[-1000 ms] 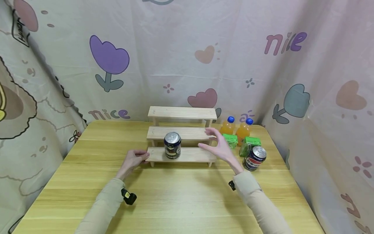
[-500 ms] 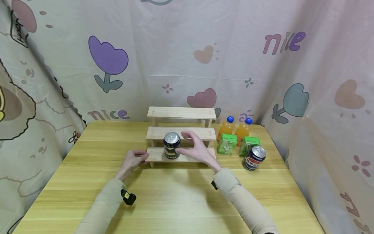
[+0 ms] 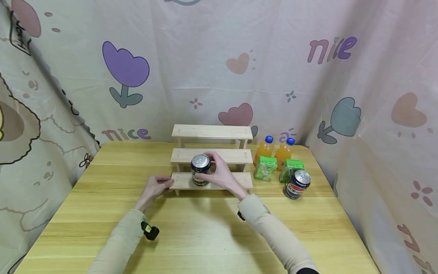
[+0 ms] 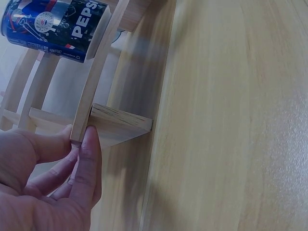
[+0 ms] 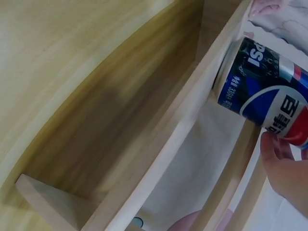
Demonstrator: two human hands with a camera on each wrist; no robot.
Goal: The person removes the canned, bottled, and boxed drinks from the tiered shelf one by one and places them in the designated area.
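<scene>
A three-tier wooden shelf (image 3: 212,132) stands on the table, with a dark blue Pepsi can (image 3: 200,170) upright on its lowest step. My left hand (image 3: 154,191) pinches the left end of that step; the left wrist view shows thumb and fingers (image 4: 85,166) on either side of the board. My right hand (image 3: 220,176) holds the can from the right, thumb in front and fingers behind. In the right wrist view the can (image 5: 267,89) rests on the board with the thumb against its side. Part of the right hand lies outside that view.
Right of the shelf stand two orange drink bottles (image 3: 265,149) with blue caps. Two green drink cartons (image 3: 265,168) are in front of them, and a second Pepsi can (image 3: 297,185) is nearest the front. A patterned curtain (image 3: 191,76) hangs behind the table (image 3: 191,236).
My right hand has moved left from beside the shelf's right end to the can and now grips it. The left hand keeps its hold on the shelf; the can has not visibly moved.
</scene>
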